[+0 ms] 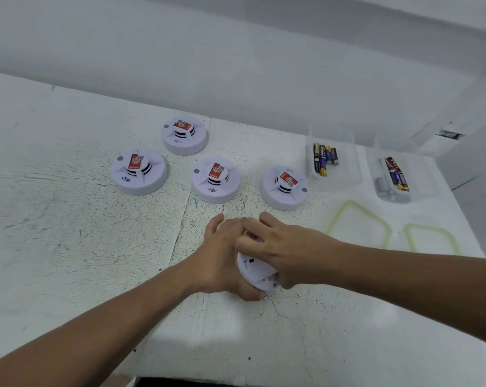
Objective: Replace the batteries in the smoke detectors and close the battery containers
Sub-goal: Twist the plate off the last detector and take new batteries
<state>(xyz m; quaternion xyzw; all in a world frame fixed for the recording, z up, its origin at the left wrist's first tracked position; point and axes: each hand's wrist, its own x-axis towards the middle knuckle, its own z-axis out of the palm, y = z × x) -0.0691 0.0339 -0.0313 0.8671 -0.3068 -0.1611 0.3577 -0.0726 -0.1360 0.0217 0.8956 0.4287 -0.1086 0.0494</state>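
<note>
A white smoke detector point(257, 272) lies turned over near the table's middle, its underside up. My left hand point(222, 255) grips its left side and my right hand point(281, 247) presses on top; together they hide most of it. Several more white detectors stand face up behind: one at the far back point(184, 135), one at the left point(138, 171), one in the middle point(216, 180) and one at the right point(285, 188). Each carries a red label. A clear container point(345, 163) holds several batteries point(324, 159). A second clear container point(420, 177) holds more batteries point(396, 174).
Two clear lids with green seals lie flat at the right: one lid point(357, 222) in front of the first container, another lid point(431, 238) beside it. The white table point(83, 233) is scuffed, with a wall behind it. The table's front edge runs along the bottom.
</note>
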